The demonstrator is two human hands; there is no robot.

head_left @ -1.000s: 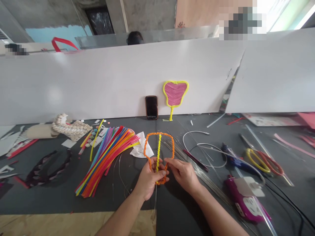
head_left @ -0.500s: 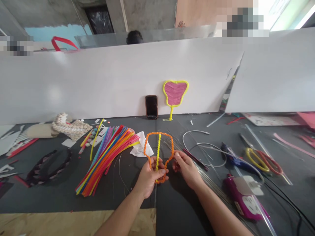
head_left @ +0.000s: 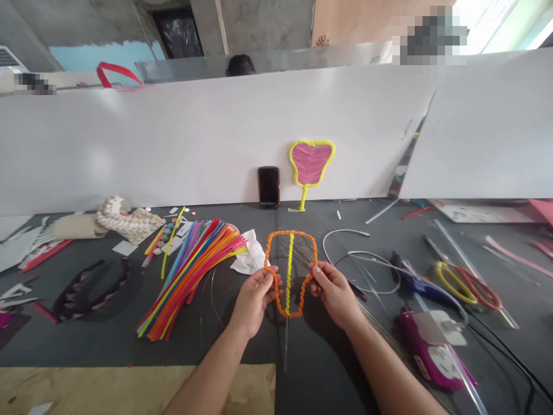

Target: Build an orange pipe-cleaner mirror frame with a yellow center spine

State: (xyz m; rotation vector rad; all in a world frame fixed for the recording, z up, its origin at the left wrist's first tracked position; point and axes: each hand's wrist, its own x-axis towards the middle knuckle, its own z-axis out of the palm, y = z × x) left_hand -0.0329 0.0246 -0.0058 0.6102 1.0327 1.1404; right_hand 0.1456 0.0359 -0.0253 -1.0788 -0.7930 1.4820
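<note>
Between my hands is an orange pipe-cleaner frame (head_left: 295, 314), a closed outline wider at the top, held above the dark table. A twisted yellow pipe cleaner (head_left: 289, 271) runs down its middle, and thin bare wires stick out below it. My left hand (head_left: 254, 297) pinches the frame's left side at its inward bend. On the opposite bend, the thumb and fingers of my right hand (head_left: 332, 291) grip the right side. A pink heart-like shape with a yellow pipe-cleaner edge (head_left: 311, 164) stands on a yellow stem against the white board.
Left lies a bundle of coloured pipe cleaners (head_left: 185, 279), near white tissue (head_left: 250, 253) and a dark braided headband (head_left: 93, 294). A phone (head_left: 269, 187) leans on the board (head_left: 194, 144). Right are loose wires (head_left: 374, 323), a blue glue gun (head_left: 417, 282), scissors (head_left: 469, 282) and a magenta power strip (head_left: 432, 357).
My left hand has shifted from the frame's lower part to its left bend. My right hand, briefly just off the frame's right side, now grips it there. The view has shifted slightly.
</note>
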